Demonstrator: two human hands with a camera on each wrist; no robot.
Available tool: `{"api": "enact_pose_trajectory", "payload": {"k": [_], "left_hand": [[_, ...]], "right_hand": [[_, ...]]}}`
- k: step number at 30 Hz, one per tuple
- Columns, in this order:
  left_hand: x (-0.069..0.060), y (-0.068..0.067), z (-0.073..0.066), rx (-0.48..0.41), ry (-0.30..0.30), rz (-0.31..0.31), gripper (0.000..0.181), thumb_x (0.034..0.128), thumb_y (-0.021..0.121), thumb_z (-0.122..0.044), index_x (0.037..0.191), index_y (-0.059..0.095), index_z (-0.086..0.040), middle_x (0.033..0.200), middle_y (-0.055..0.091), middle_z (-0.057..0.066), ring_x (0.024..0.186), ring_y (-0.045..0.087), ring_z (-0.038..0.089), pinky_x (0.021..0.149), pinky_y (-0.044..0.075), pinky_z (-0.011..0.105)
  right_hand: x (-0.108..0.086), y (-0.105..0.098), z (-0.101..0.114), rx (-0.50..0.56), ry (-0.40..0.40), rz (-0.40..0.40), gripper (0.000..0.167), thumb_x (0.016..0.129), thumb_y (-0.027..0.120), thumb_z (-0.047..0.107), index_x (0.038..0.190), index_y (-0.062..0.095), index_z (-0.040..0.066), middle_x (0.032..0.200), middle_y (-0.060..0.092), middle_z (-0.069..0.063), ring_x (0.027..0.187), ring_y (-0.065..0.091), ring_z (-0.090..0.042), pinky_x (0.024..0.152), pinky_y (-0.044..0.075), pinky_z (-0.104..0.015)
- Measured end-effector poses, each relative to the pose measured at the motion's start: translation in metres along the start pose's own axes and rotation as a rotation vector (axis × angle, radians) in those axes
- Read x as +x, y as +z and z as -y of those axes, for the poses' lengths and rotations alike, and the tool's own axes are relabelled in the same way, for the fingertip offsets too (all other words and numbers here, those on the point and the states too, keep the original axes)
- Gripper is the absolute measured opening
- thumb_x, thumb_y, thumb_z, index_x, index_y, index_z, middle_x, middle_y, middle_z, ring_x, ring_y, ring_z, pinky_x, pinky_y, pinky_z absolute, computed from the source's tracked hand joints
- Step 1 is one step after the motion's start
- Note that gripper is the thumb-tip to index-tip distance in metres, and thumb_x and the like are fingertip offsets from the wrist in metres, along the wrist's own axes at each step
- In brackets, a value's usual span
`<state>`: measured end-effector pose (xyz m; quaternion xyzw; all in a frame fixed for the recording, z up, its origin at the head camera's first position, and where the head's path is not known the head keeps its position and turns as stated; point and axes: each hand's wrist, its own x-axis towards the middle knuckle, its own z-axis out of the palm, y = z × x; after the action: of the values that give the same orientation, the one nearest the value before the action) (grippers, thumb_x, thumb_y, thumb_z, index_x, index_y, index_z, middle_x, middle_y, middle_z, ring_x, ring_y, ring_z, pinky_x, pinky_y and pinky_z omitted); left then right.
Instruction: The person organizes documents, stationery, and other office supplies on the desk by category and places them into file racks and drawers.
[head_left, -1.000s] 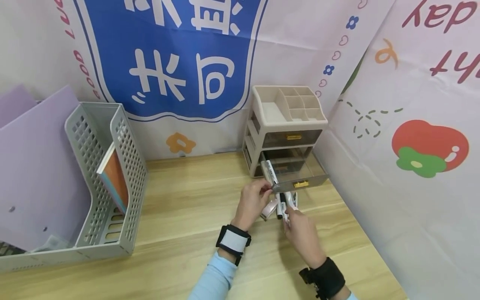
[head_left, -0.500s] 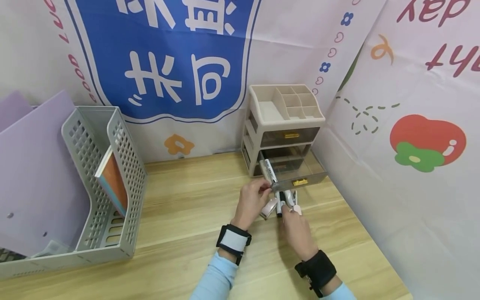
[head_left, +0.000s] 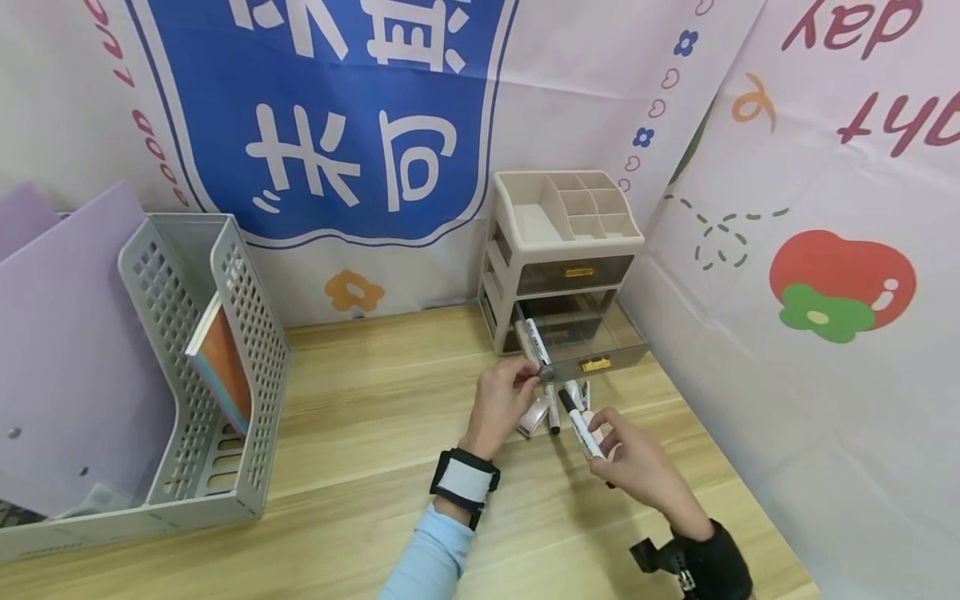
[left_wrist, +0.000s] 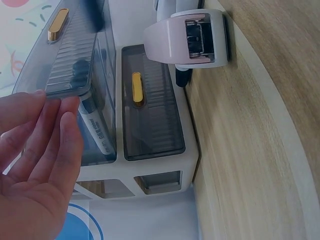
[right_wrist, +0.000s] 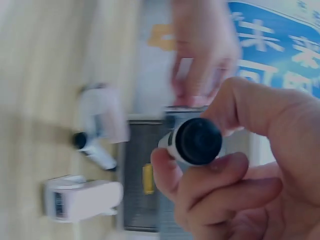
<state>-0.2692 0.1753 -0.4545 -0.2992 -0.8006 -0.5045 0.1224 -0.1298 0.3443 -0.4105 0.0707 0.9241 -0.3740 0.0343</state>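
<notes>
My left hand (head_left: 498, 404) pinches the near left corner of the pulled-out clear drawer (head_left: 624, 357); the left wrist view shows the thumb and fingertips of that hand (left_wrist: 42, 155) at the drawer's edge. Markers (head_left: 537, 340) lie along the drawer's left side. My right hand (head_left: 637, 462) grips a white marker (head_left: 583, 429) between thumb and fingers, black cap towards the drawer. In the right wrist view the marker's black end (right_wrist: 199, 141) faces the camera. Below the drawer, another marker (head_left: 553, 410) lies beside a pale pink stapler (head_left: 533, 416).
Another pale stapler-like item (right_wrist: 85, 200) lies near the drawers. The beige organizer (head_left: 567, 247) stands against the back wall, its top drawer (head_left: 555, 275) closed. At the left, a grey file rack (head_left: 258, 367) holds purple folders (head_left: 75, 350) and an orange book (head_left: 222, 367).
My right hand has moved right and towards the camera, lifting one marker away from the items below the drawer. My left hand keeps its place at the drawer corner.
</notes>
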Motion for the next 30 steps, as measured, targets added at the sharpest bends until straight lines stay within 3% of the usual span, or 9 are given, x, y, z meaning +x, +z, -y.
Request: {"api": "enact_pose_trajectory", "payload": {"k": [3, 7, 11, 15, 22, 30], "left_hand": [[0.002, -0.001, 0.0, 0.007, 0.004, -0.005, 0.007, 0.0864, 0.073, 0.0, 0.093, 0.072, -0.003, 0.094, 0.075, 0.011, 0.082, 0.073, 0.018, 0.072, 0.06, 0.018], [0.002, -0.002, 0.0, 0.004, -0.002, -0.01, 0.007, 0.0862, 0.073, 0.0, 0.092, 0.072, -0.003, 0.093, 0.075, 0.011, 0.081, 0.073, 0.019, 0.071, 0.06, 0.02], [0.001, -0.001, 0.0, 0.0, -0.006, -0.017, 0.007, 0.0856, 0.073, 0.001, 0.091, 0.072, -0.003, 0.091, 0.075, 0.011, 0.08, 0.073, 0.019, 0.072, 0.061, 0.021], [0.0, 0.0, -0.001, 0.0, 0.004, -0.016, 0.008, 0.0851, 0.074, 0.002, 0.091, 0.072, -0.003, 0.092, 0.075, 0.012, 0.081, 0.073, 0.019, 0.072, 0.061, 0.021], [-0.001, 0.001, 0.001, -0.012, 0.004, -0.003, 0.008, 0.0858, 0.074, 0.001, 0.092, 0.072, -0.003, 0.094, 0.076, 0.011, 0.083, 0.074, 0.019, 0.074, 0.06, 0.02], [0.003, 0.0, 0.002, -0.004, 0.005, -0.007, 0.009, 0.0852, 0.074, 0.001, 0.092, 0.072, -0.004, 0.093, 0.076, 0.01, 0.083, 0.074, 0.018, 0.075, 0.06, 0.019]], "right_hand": [[-0.003, -0.017, 0.007, 0.12, -0.065, 0.035, 0.044, 0.079, 0.065, -0.003, 0.12, 0.05, 0.003, 0.085, 0.065, -0.012, 0.056, 0.057, -0.01, 0.049, 0.05, -0.024], [0.002, -0.034, 0.018, 0.168, -0.144, -0.007, 0.046, 0.079, 0.061, -0.007, 0.123, 0.05, 0.002, 0.086, 0.066, -0.015, 0.053, 0.053, -0.006, 0.048, 0.047, -0.022], [0.02, -0.045, 0.029, 0.091, -0.158, -0.063, 0.044, 0.081, 0.061, -0.003, 0.124, 0.053, 0.004, 0.092, 0.068, -0.015, 0.063, 0.058, -0.01, 0.054, 0.049, -0.024], [0.049, -0.054, 0.038, -0.04, -0.139, -0.069, 0.039, 0.084, 0.064, 0.005, 0.122, 0.058, 0.006, 0.096, 0.07, -0.014, 0.079, 0.065, -0.017, 0.062, 0.052, -0.027], [0.107, -0.059, 0.047, -0.211, -0.14, -0.031, 0.036, 0.083, 0.067, 0.012, 0.118, 0.064, 0.002, 0.085, 0.072, -0.012, 0.068, 0.064, -0.018, 0.057, 0.05, -0.028], [0.147, -0.048, 0.052, -0.246, -0.097, 0.04, 0.034, 0.085, 0.066, 0.011, 0.118, 0.064, 0.001, 0.087, 0.071, -0.013, 0.065, 0.06, -0.016, 0.054, 0.046, -0.024]]}}
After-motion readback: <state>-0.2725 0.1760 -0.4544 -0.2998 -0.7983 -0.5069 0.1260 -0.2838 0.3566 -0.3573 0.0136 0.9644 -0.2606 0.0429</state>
